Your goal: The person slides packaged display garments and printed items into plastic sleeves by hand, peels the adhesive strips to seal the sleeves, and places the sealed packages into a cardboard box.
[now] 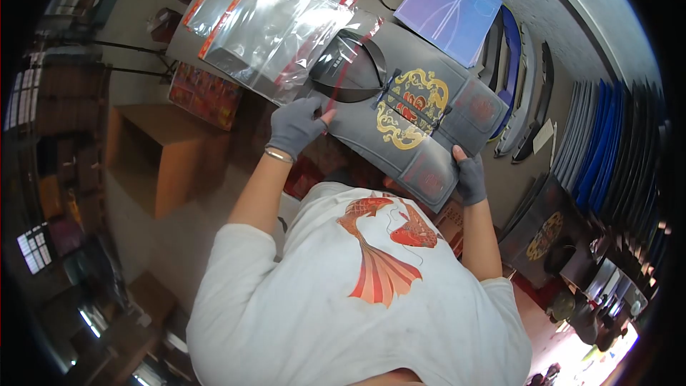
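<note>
A dark grey flat piece [364, 129] with a gold dragon emblem [412, 109] and faint red squares lies slantwise in front of me. At its left part sits a black curved band [348, 93], with a clear plastic bag with a red edge over it. My left hand [296, 126], in a grey fingerless glove, is closed at the red-edged strip of the bag by the piece's near left edge. My right hand [470, 175], gloved the same way, grips the near right edge, thumb on top.
Clear plastic bags [275, 25] with red edges are stacked at the upper left. A blue-purple sheet [449, 8] lies beyond the piece. Curved strips [525, 93] and upright blue and black sheets [604, 146] stand right. A cardboard box [153, 161] is at left.
</note>
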A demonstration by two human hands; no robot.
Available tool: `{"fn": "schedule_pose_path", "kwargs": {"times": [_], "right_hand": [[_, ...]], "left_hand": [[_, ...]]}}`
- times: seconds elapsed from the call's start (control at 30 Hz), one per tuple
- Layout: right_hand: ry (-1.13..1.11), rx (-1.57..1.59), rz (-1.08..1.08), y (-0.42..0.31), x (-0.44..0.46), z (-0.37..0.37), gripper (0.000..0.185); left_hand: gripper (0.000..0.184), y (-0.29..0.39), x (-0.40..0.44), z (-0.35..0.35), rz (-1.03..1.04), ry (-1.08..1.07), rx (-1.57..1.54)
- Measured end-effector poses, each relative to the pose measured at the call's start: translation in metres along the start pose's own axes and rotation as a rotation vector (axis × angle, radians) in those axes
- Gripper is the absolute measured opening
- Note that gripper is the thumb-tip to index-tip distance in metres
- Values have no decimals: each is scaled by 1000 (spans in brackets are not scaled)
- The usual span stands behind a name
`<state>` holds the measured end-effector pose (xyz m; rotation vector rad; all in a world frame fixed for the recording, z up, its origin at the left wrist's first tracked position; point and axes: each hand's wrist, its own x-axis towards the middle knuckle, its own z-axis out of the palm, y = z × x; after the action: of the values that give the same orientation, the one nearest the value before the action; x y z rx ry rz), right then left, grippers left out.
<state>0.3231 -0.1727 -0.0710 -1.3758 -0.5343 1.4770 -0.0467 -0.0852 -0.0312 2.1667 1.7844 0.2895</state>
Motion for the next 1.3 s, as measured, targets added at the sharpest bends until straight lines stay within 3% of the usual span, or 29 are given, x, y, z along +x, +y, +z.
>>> {"fn": "schedule_pose_path", "kwargs": {"times": [0.23, 0.3, 0.33, 0.43, 0.5, 0.57, 0.9, 1.0, 1.07, 1.1, 1.17, 1.3], "right_hand": [[-13, -48, 25, 0, 7, -1, 38], [-14, -79, -10, 6, 13, -9, 38], [-31, -55, -46, 5, 13, -8, 38], [-38, -29, -45, 0, 9, -1, 38], [-31, -27, -12, -1, 8, -2, 38], [-35, 0, -14, 3, 13, -6, 39], [-27, -74, -144, -5, 18, -3, 42], [-76, -11, -115, -7, 21, -8, 42], [-25, -128, -104, -10, 23, -7, 41], [-28, -131, -109, -12, 23, -6, 41], [-61, -69, -125, -14, 20, -2, 40], [-22, -84, -143, -10, 23, -6, 40]], "left_hand": [[48, 39, 71, 29, 15, 390, 243], [53, 40, 84, 36, -67, 79, 262], [47, 50, 82, 24, -77, 20, 277], [30, 45, 79, 21, 90, 105, 301], [36, 47, 79, 15, 64, 22, 279], [29, 44, 78, 13, 216, -36, 367], [15, 43, 78, 2, 237, 98, 347], [25, 48, 79, -3, 214, 35, 339], [42, 51, 83, 3, 214, 136, 461], [42, 49, 84, 6, 213, 141, 460], [54, 42, 84, 8, 301, 73, 434], [56, 53, 78, -4, 298, -25, 466]]}}
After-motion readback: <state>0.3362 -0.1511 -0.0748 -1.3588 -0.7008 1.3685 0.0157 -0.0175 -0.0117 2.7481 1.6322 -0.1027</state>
